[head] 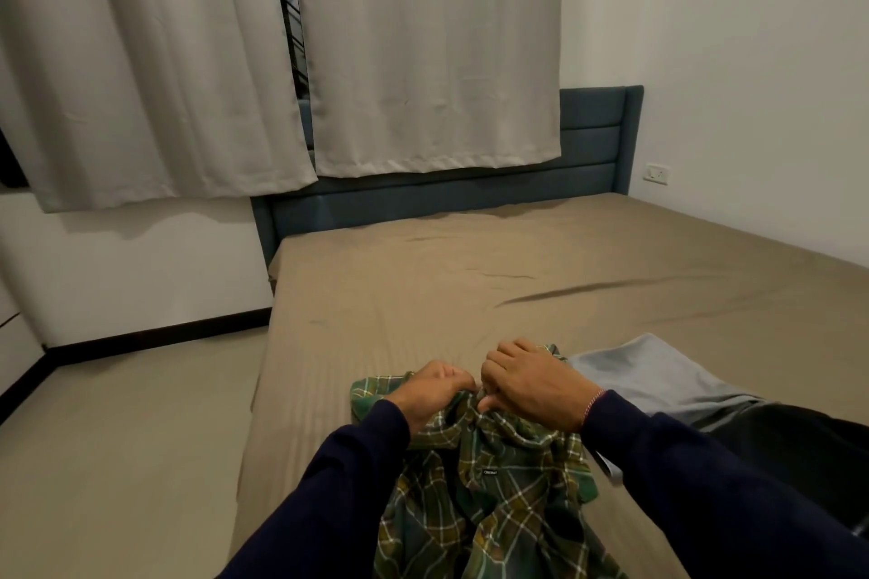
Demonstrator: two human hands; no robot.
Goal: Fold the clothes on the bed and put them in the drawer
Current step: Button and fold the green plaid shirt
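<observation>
A green plaid shirt point(489, 484) with yellow and white lines is seen crumpled at the near edge of the bed point(470, 287), which is covered by a tan sheet. Its upper part is bunched and lifted off the sheet, while the rest is draped down toward the bed's near edge. A small dark label is shown on its front. A grey garment point(653, 371) is laid flat and slightly creased just to the right of the shirt, and a black garment point(790, 447) is spread against the grey one's near side, at the bed's right.
</observation>
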